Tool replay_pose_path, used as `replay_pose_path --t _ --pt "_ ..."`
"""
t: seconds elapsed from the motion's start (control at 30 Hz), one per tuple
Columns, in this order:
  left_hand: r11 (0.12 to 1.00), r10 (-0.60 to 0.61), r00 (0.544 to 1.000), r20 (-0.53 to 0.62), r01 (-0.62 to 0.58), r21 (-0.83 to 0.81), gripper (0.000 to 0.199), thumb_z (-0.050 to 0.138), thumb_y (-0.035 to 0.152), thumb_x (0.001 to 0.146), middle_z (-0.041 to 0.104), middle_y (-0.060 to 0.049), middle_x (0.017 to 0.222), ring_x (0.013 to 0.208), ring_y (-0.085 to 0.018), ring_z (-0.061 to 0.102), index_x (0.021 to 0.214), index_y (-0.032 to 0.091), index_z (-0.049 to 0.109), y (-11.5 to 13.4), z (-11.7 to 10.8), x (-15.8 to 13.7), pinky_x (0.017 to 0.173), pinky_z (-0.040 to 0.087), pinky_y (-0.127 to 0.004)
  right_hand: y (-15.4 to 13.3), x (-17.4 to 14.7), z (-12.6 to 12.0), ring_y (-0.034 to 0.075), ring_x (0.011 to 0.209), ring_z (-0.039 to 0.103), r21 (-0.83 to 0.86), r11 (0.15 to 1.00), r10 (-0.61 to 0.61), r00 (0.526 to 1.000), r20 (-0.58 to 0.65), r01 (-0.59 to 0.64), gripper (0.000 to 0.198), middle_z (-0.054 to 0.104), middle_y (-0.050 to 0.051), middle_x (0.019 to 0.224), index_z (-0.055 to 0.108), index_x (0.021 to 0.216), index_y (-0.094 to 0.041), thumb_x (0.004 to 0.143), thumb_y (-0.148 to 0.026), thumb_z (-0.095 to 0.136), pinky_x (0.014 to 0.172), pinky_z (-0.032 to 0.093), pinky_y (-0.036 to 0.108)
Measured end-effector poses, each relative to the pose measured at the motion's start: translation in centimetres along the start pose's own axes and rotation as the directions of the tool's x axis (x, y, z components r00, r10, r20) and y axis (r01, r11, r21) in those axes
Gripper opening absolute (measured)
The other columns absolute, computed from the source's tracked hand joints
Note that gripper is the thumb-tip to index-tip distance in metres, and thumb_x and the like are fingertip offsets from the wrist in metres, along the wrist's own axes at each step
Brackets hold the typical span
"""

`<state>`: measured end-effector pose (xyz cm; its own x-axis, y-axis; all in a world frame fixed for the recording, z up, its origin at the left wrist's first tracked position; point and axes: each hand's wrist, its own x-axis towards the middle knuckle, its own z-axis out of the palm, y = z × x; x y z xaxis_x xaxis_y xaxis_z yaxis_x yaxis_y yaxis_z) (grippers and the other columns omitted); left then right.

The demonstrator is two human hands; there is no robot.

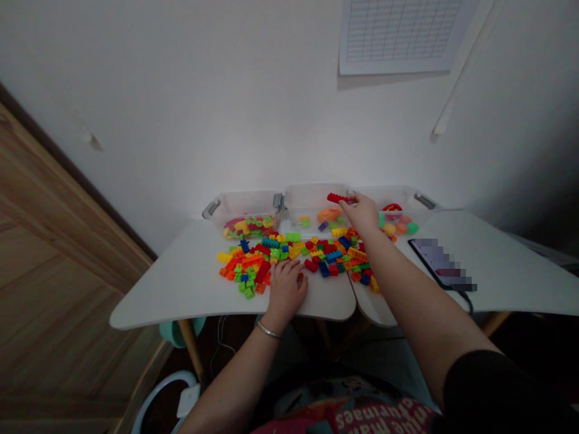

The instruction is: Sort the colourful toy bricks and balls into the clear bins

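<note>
My right hand [362,213] pinches a long red toy brick [335,198] by its right end. It holds the brick above the middle clear plastic bin [312,191], where a few orange, yellow, green and purple pieces lie. My left hand [286,286], with a bracelet at the wrist, rests palm down at the front of the brick pile [296,248], fingers apart and touching its edge. The pile mixes red, orange, yellow, green and blue bricks. A red brick [310,265] lies just right of my left fingertips.
The left bin [221,204] contains many bricks. Rounded colourful pieces and a red item sit in the right bin [418,208]. A cabled phone [441,265] lies on the white table [174,280]; a seam runs between two tabletops. A wall stands behind, with a printed sheet [402,39].
</note>
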<state>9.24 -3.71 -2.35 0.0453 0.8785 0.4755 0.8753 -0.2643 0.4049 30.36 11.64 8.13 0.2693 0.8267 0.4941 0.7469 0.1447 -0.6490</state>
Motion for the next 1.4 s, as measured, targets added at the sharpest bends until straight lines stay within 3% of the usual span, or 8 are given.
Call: replay_pose_path --t 0.37,0.6,0.8,0.87,0.93,1.07,1.23,1.4 --pt "1.000 0.003 1.000 0.018 -0.003 0.003 0.028 0.060 0.021 0.085 0.068 -0.005 0.122 0.120 -0.027 0.052 0.110 0.023 0.070 -0.1 0.0 0.0 0.117 0.024 -0.057 1.4 0.0 1.4 0.028 0.102 0.063 -0.042 0.997 -0.063 0.997 0.045 0.064 0.038 0.069 0.014 0.109 0.074 0.106 -0.017 0.083 -0.043 0.057 0.094 0.047 0.041" --pt "1.000 0.001 1.000 0.029 -0.001 0.013 0.027 0.058 0.021 0.085 0.068 -0.005 0.122 0.121 -0.027 0.051 0.108 0.024 0.071 0.0 0.0 0.1 0.117 0.023 -0.058 1.9 -0.8 0.6 0.028 0.100 0.062 -0.079 0.987 -0.138 0.988 0.074 0.143 0.040 0.068 0.011 0.112 0.069 0.114 -0.019 0.083 -0.042 0.057 0.093 0.046 0.044" --pt "1.000 0.013 1.000 0.023 -0.013 0.009 0.028 0.058 0.021 0.085 0.068 -0.004 0.122 0.119 -0.027 0.052 0.111 0.024 0.070 0.0 0.0 0.2 0.118 0.022 -0.058 1.1 -4.5 -0.2 0.026 0.097 0.060 0.009 0.971 -0.236 0.967 -0.095 0.238 0.034 0.065 0.012 0.109 0.066 0.112 -0.018 0.085 -0.034 0.054 0.090 0.046 0.041" --pt "1.000 0.023 1.000 0.017 -0.023 0.012 0.028 0.059 0.022 0.085 0.068 -0.004 0.121 0.119 -0.027 0.053 0.111 0.024 0.070 0.0 0.1 0.2 0.118 0.022 -0.058 0.7 -6.8 0.1 0.026 0.097 0.059 0.011 0.940 -0.340 0.940 -0.014 0.340 0.026 0.067 0.010 0.101 0.069 0.103 -0.019 0.086 -0.033 0.055 0.091 0.045 0.041" --pt "0.999 0.029 1.000 0.011 -0.029 0.015 0.028 0.059 0.022 0.085 0.069 -0.004 0.120 0.118 -0.027 0.053 0.110 0.024 0.070 -0.1 0.1 0.2 0.117 0.022 -0.058 0.5 -9.3 0.6 0.027 0.098 0.058 0.001 0.891 -0.452 0.885 0.111 0.454 0.019 0.069 0.009 0.098 0.071 0.095 -0.021 0.086 -0.030 0.056 0.091 0.044 0.042" --pt "0.999 0.031 1.000 0.006 -0.031 0.022 0.029 0.059 0.023 0.085 0.069 -0.005 0.119 0.118 -0.027 0.053 0.112 0.023 0.069 -0.1 0.2 0.2 0.116 0.024 -0.058 0.5 -13.8 2.0 0.028 0.097 0.057 -0.038 0.828 -0.532 0.805 0.261 0.559 0.015 0.070 0.008 0.098 0.072 0.094 -0.023 0.083 -0.028 0.063 0.091 0.044 0.044" --pt "0.999 0.025 0.999 0.022 -0.025 0.027 0.027 0.057 0.024 0.087 0.070 -0.003 0.119 0.120 -0.028 0.051 0.111 0.025 0.070 -0.1 0.2 0.1 0.116 0.024 -0.059 1.1 -16.2 3.0 0.031 0.106 0.053 -0.055 0.805 -0.551 0.779 0.300 0.591 0.027 0.068 0.010 0.109 0.069 0.108 -0.023 0.081 -0.025 0.065 0.096 0.042 0.049" --pt "0.999 0.032 0.999 0.022 -0.033 0.028 0.025 0.057 0.025 0.088 0.071 -0.002 0.116 0.120 -0.029 0.051 0.109 0.026 0.070 -0.1 0.2 0.1 0.116 0.023 -0.060 1.4 -16.3 3.4 0.032 0.111 0.051 -0.035 0.816 -0.545 0.789 0.284 0.577 0.028 0.067 0.011 0.112 0.068 0.109 -0.020 0.081 -0.023 0.065 0.099 0.041 0.050"
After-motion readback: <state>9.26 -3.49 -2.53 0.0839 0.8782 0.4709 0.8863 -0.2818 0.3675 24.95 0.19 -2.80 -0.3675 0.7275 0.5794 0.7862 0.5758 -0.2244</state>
